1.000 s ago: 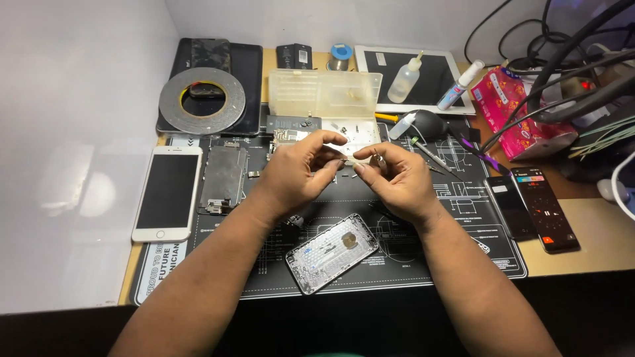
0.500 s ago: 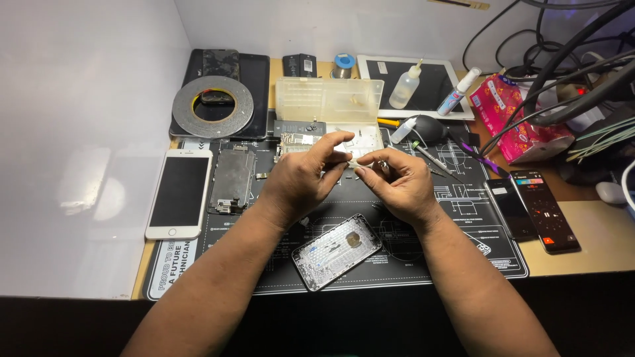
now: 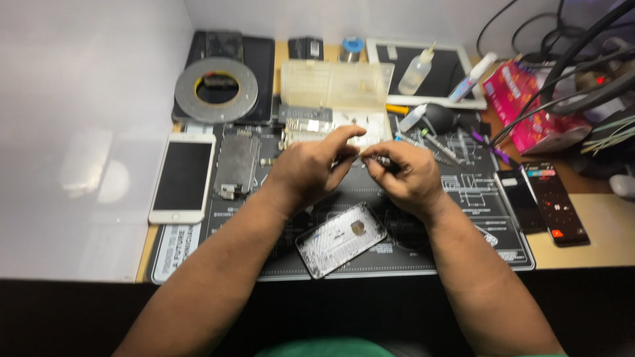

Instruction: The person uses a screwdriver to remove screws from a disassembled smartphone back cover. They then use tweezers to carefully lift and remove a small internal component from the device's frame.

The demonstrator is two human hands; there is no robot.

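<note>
Between the two hands, above the mat's [image 3: 463, 251] centre, a small part is pinched: the left hand's [image 3: 307, 168] thumb and forefinger close toward it, though the part is too small to make out. At 3 o'clock the right hand [image 3: 407, 178] is closed on a thin dark tool. At 6 o'clock lies an opened phone shell [image 3: 340, 239]. At 12 o'clock sits a clear parts box [image 3: 336, 86]; at 9 o'clock a metal plate [image 3: 236, 163], then a white phone [image 3: 182, 178]. At 10 o'clock lies a tape roll [image 3: 216, 89].
</note>
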